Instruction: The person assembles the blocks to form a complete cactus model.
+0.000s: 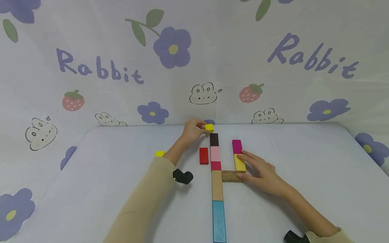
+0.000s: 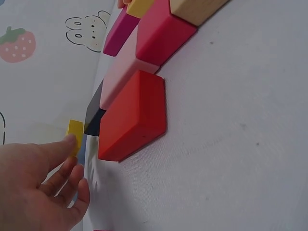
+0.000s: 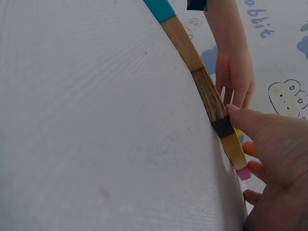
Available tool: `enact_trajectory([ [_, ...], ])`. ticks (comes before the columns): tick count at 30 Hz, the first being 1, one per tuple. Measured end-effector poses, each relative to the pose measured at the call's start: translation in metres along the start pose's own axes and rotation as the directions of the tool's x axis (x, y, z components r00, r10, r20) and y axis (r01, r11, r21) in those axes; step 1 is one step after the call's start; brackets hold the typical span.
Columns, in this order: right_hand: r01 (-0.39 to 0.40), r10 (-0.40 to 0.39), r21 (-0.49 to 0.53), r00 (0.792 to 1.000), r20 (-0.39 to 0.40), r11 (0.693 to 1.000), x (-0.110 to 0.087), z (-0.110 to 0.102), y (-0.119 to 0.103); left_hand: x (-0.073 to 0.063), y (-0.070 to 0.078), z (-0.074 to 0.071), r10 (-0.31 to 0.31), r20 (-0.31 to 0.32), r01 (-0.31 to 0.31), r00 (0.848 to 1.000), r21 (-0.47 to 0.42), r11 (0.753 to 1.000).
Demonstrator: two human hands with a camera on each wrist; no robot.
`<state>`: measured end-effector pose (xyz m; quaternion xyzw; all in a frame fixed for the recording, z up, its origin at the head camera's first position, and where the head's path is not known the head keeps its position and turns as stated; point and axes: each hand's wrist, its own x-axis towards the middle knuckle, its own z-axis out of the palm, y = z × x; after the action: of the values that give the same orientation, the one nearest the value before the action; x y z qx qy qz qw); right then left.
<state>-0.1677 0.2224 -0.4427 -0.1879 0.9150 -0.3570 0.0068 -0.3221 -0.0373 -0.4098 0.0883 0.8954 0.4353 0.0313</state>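
Observation:
At the far end of a row of blocks, my left hand pinches a small yellow block between thumb and fingers, just beyond the black block. A sliver of red shows among those fingers. My right hand rests its thumb at the end of the brown wood-grain block. Its fingers touch the longer yellow block, which has a magenta block at its far end. The wood-grain block joins the row's right side. In the left wrist view, a red block lies beside the row.
Nearer along the row come a pink block, a crimson block, a tan block and a blue block. Another yellow block shows partly behind the left forearm. A rabbit-print cloth hangs behind the white table.

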Motion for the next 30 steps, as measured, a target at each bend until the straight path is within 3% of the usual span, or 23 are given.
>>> enact_trajectory([
  [12,0.003,-0.003,0.005,1.0,-0.007,1.0,-0.001,0.0,0.0,0.006,-0.005,0.006,0.014,0.012,-0.014,1.0,0.01,1.0],
  [17,0.005,-0.005,0.0,1.0,-0.008,1.0,-0.001,0.0,0.0,0.007,-0.007,0.007,-0.011,0.014,0.011,1.0,0.002,1.0],
  [23,-0.001,0.001,-0.004,1.0,-0.005,1.0,-0.001,0.0,0.0,0.01,-0.01,0.009,-0.054,-0.011,0.054,0.998,-0.036,0.998],
  [30,0.007,-0.006,0.001,1.0,-0.007,1.0,-0.001,0.0,-0.001,0.009,-0.011,0.012,-0.037,-0.028,0.035,0.999,-0.049,0.998],
])
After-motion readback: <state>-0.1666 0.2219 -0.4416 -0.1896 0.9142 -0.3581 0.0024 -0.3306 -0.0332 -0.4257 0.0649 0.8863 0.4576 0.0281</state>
